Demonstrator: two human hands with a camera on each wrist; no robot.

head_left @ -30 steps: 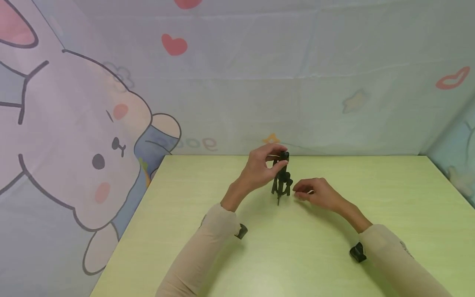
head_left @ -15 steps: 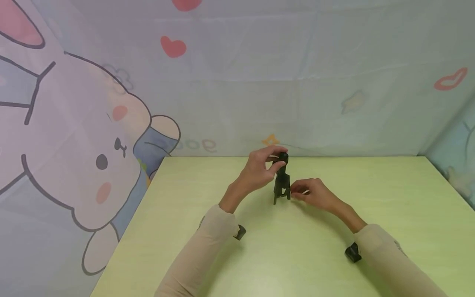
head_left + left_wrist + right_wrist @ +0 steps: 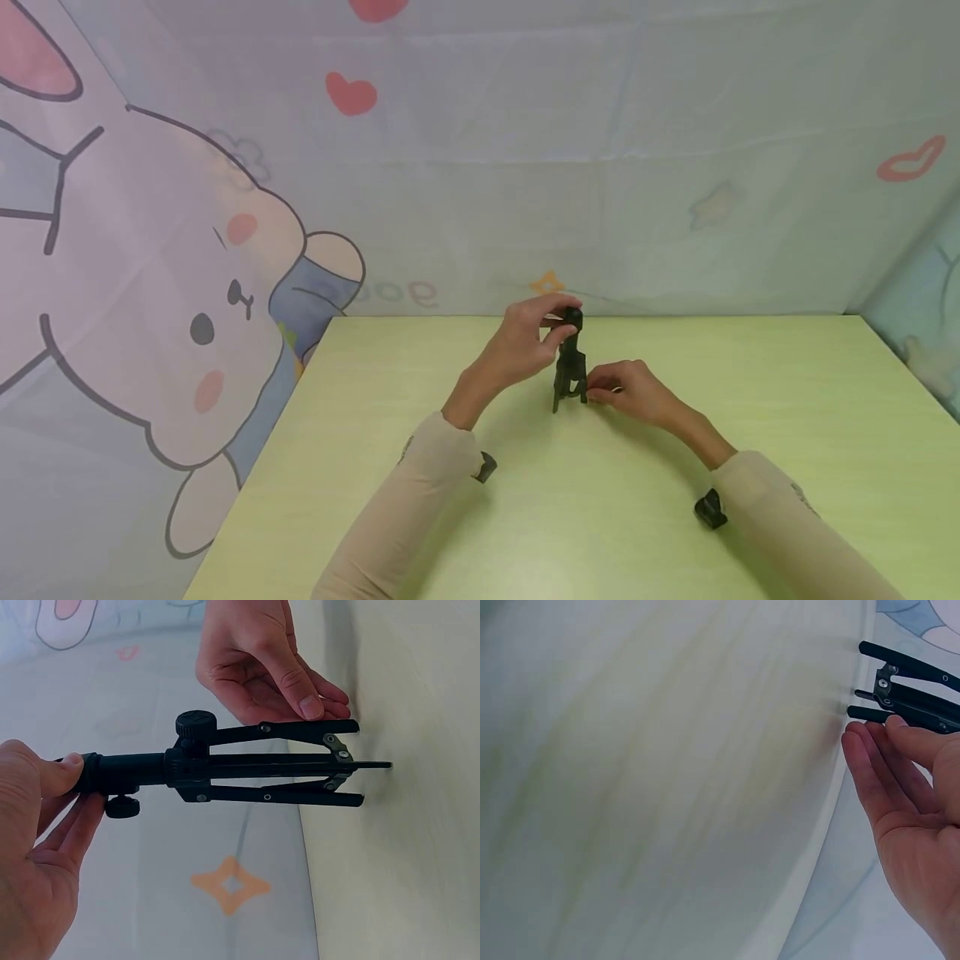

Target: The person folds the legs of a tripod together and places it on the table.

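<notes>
A small black tripod stands upright near the table's far side, its legs only slightly spread. My left hand pinches the top of its column from the left between thumb and fingers. Low on the right, my right hand has thumb and fingertips at the end of one leg, pinching it. In the left wrist view, two knobs stick out from the tripod's body, and metal braces join the legs to the centre rod.
The pale yellow-green table ends at a hanging cloth printed with hearts and a large rabbit. Black wrist devices show below both sleeves.
The tripod has turned about its upright axis in my left hand. My right hand has moved left, from beside the tripod onto a leg. Little differs over the last half second.
</notes>
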